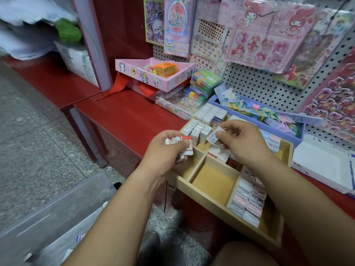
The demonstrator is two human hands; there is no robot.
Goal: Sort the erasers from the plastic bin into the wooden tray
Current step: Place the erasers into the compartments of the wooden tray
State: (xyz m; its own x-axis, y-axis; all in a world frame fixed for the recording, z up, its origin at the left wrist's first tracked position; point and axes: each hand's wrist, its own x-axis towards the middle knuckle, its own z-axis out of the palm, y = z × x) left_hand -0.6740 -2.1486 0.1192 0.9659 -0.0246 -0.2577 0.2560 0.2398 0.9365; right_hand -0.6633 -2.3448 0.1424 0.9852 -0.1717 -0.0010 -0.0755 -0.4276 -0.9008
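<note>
My left hand (163, 148) grips a small stack of wrapped erasers (185, 145) above the left edge of the wooden tray (203, 196). My right hand (242, 139) pinches a single white eraser (214, 136) between thumb and fingers, over the tray's middle compartments. The tray has several compartments: white erasers (199, 129) stand packed at the back, pastel ones (247, 200) fill a right section, and one middle compartment is bare. The clear plastic bin (57, 214) sits on the floor at the lower left, blurred.
The tray lies on a red shelf (123, 120). Behind it are a blue tray of bookmarks (269, 116), stacked stationery boxes (203, 83), a pink box (153, 73) and a pegboard hung with sticker sheets (269, 31). A white box (322, 166) sits at the right.
</note>
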